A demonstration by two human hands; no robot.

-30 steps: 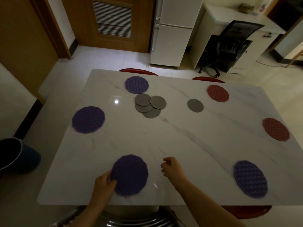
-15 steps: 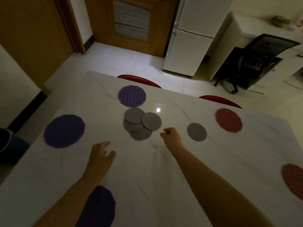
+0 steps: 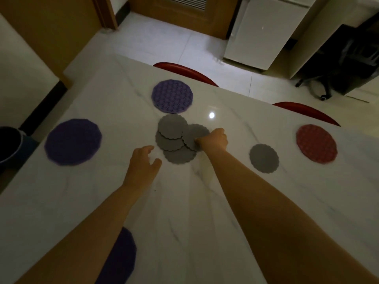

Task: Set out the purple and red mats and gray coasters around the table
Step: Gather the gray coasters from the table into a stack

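Note:
Several gray scalloped coasters (image 3: 171,133) lie overlapped in a pile at the middle of the white marble table (image 3: 205,201). My right hand (image 3: 214,139) pinches the right edge of the pile's rightmost coaster (image 3: 193,134). My left hand (image 3: 143,162) hovers just left of the pile, fingers relaxed, holding nothing. A single gray coaster (image 3: 264,158) lies apart to the right. Purple mats sit at the far side (image 3: 172,96), at the left (image 3: 73,141) and near me under my left forearm (image 3: 121,261). A red mat (image 3: 316,143) lies at the right.
Two red chair backs (image 3: 186,72) (image 3: 305,111) stand at the table's far edge. A dark bucket (image 3: 9,144) sits on the floor at the left. A white fridge (image 3: 264,31) and a black office chair (image 3: 336,66) stand beyond the table.
Both hands left the near purple mat and reached forward to the coaster pile. My right hand has taken hold of a coaster's edge. The view moved closer over the table.

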